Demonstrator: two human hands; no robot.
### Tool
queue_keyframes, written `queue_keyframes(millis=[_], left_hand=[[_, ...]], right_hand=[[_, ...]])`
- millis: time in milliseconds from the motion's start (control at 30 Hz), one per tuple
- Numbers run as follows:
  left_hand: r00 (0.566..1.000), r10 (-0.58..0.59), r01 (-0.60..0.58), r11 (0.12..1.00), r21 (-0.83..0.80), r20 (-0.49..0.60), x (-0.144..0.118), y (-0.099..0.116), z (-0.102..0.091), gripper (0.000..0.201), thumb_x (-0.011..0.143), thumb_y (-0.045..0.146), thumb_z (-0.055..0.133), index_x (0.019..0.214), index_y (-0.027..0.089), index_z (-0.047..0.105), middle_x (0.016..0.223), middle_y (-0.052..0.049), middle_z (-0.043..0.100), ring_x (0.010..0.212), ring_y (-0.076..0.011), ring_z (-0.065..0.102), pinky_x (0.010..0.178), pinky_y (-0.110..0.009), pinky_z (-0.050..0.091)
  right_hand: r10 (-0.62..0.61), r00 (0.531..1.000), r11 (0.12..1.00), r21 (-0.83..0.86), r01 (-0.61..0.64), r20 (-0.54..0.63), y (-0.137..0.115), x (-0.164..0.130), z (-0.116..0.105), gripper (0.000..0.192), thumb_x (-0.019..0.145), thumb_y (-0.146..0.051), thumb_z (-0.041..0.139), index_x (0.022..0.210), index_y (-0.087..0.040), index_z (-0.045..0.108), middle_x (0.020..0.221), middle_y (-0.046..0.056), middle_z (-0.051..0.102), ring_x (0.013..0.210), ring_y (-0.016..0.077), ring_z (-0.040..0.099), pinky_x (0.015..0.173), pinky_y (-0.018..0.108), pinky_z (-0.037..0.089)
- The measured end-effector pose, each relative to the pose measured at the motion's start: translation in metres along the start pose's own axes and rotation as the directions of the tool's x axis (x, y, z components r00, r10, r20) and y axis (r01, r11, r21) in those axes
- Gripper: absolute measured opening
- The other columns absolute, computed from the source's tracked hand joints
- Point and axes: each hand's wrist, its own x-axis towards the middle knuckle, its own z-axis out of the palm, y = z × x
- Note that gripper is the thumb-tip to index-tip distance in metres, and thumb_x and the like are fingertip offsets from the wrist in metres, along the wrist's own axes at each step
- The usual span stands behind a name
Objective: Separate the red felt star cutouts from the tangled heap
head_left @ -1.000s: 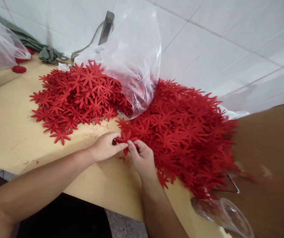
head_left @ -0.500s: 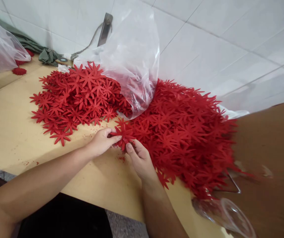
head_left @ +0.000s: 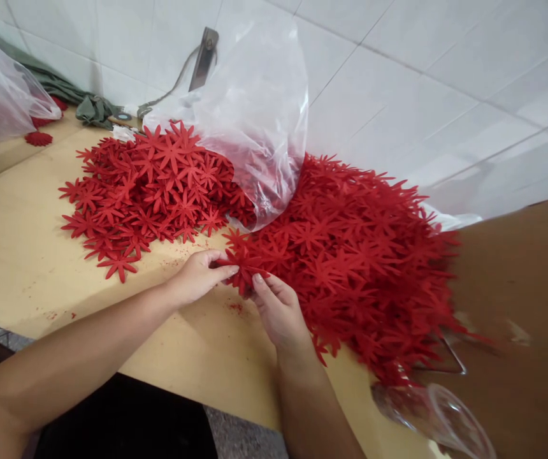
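Fingertips of left hand [head_left: 197, 275] and right hand [head_left: 278, 309] pinch red flower [head_left: 243, 264] between both grips.

On the bench [head_left: 25, 255]: two heaps of cut-out flowers, left heap [head_left: 144, 185] well toward the far edge, right heap [head_left: 364, 261] spilling wider, reaching the near edge. Between and behind them, a plastic bag [head_left: 255, 115], propped against the tiled wall [head_left: 422, 83] (mouth draped onto both heaps). At the right heap's near-left corner, left hand [head_left: 197, 277] and right hand [head_left: 278, 312] meeting on one flower [head_left: 243, 264]. Far left, another bag [head_left: 1, 89]. Near right, below the heap, a clear container [head_left: 436, 417].
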Motion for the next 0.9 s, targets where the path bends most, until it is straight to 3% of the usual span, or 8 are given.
queue_keyframes(millis=[300, 467, 567, 700, 900], left_hand=[[0.998, -0.016, 0.016, 1.0, -0.005, -0.066, 0.0, -0.004, 0.003, 0.003, 0.071, 0.012, 0.057, 0.073, 0.012, 0.06, 0.069, 0.003, 0.059, 0.065, -0.0058, 0.05, 0.073, -0.023, 0.039], [0.983, -0.028, 0.038, 0.998, 0.051, -0.18, 0.002, 0.0, 0.0, 0.004, 0.074, 0.017, 0.056, 0.074, 0.013, 0.058, 0.066, 0.003, 0.057, 0.06, -0.0057, 0.049, 0.064, -0.021, 0.038], [0.969, -0.091, 0.091, 0.996, -0.008, -0.23, 0.005, 0.004, -0.004, 0.003, 0.076, 0.016, 0.053, 0.074, 0.014, 0.054, 0.066, 0.003, 0.058, 0.061, -0.006, 0.053, 0.059, -0.02, 0.038], [0.968, -0.129, 0.126, 0.992, -0.026, -0.216, 0.005, 0.006, -0.004, 0.003, 0.078, 0.014, 0.051, 0.075, 0.014, 0.053, 0.066, 0.003, 0.058, 0.058, -0.0055, 0.055, 0.056, -0.019, 0.038], [0.982, -0.061, 0.067, 0.997, 0.028, -0.178, 0.004, 0.001, -0.001, 0.004, 0.077, 0.011, 0.051, 0.076, 0.014, 0.049, 0.065, 0.005, 0.055, 0.052, -0.0035, 0.051, 0.053, -0.018, 0.037]], right_hand=[[-0.002, 0.993, 0.998, -0.056, -0.005, -0.116, -0.002, 0.003, -0.001, 0.018, 0.062, -0.033, 0.067, 0.07, -0.017, 0.063, 0.059, -0.002, 0.058, 0.053, 0.0081, 0.049, 0.054, 0.023, 0.041], [-0.033, 0.965, 0.999, -0.031, 0.026, -0.26, -0.001, 0.005, -0.003, 0.023, 0.067, -0.038, 0.064, 0.067, -0.016, 0.057, 0.056, -0.003, 0.054, 0.051, 0.0072, 0.046, 0.05, 0.021, 0.038], [-0.045, 0.936, 0.996, 0.061, 0.071, -0.35, -0.003, 0.006, -0.003, 0.022, 0.066, -0.037, 0.064, 0.066, -0.018, 0.053, 0.057, -0.004, 0.053, 0.049, 0.0065, 0.045, 0.048, 0.021, 0.037], [-0.037, 0.942, 0.989, 0.125, 0.083, -0.334, -0.007, 0.003, 0.001, 0.019, 0.066, -0.034, 0.064, 0.067, -0.019, 0.052, 0.058, -0.006, 0.055, 0.049, 0.0069, 0.047, 0.049, 0.021, 0.039], [-0.025, 0.978, 0.983, 0.173, 0.062, -0.208, -0.006, 0.0, 0.002, 0.017, 0.064, -0.03, 0.067, 0.071, -0.02, 0.055, 0.059, -0.005, 0.057, 0.052, 0.0063, 0.05, 0.051, 0.02, 0.04]])
